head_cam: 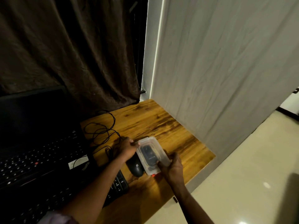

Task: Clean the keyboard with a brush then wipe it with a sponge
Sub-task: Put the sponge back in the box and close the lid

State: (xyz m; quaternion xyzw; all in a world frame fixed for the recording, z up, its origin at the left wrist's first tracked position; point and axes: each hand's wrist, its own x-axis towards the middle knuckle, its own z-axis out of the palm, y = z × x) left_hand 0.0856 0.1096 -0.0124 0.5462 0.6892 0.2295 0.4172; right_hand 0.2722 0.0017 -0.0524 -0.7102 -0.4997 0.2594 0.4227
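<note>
Both hands on a clear plastic box sitting on the counter, just beside the mouse. The left hand has its grip pinched on the far end; the right hand has its grip curled round the near corner. Step in hand looks like opening the box for the tools — dark contents show through, too blurred to call a brush. The keyboard lies at the near edge, partly under the left forearm, untouched — next move likely calls for prising the lid while one hand steadies the base.
</note>
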